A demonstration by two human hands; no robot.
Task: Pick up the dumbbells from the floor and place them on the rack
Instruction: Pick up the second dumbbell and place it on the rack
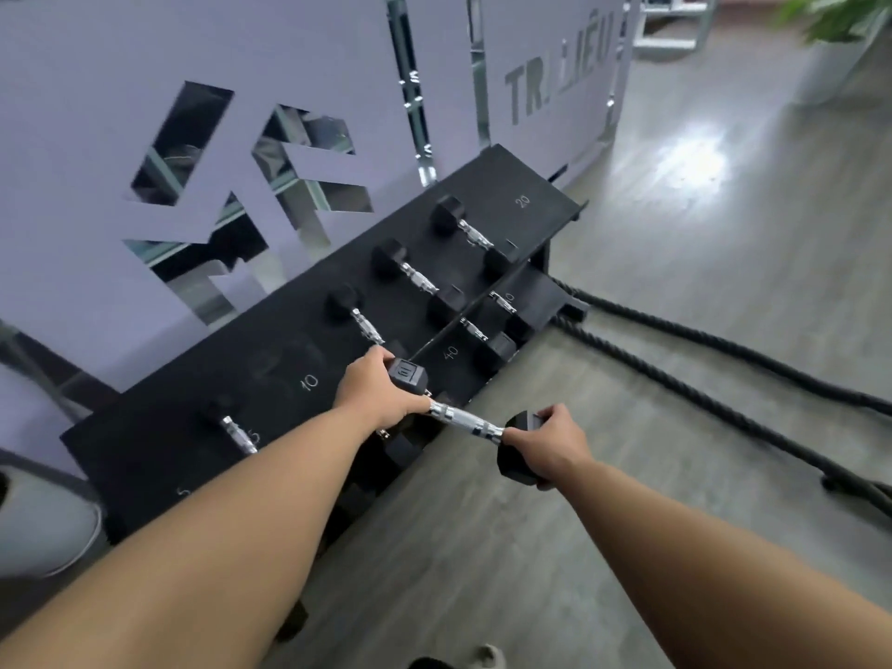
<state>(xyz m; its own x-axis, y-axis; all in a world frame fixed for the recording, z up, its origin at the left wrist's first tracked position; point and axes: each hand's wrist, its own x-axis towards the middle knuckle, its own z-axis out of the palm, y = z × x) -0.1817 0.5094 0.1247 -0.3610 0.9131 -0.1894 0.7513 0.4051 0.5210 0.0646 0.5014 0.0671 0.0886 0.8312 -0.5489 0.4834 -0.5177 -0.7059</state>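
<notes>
Left hand point(381, 395) closed around the far head; right hand point(550, 446) closed around the near head of one dumbbell point(466, 423). Held mid-frame over the front edge of the rack point(202, 427); long axis runs upper left to lower right. Open "10" slot lies just upper left, nearer the left hand.

Count: 1 dumbbell point(466, 423) in the air, 2 hands on it, left hand point(381, 393) and right hand point(550, 444). 1 rack point(299, 379): 4 dumbbells on top tier, at least 2 more on lower tier toward 2 o'clock. 2 ropes point(700, 374) on floor.
</notes>
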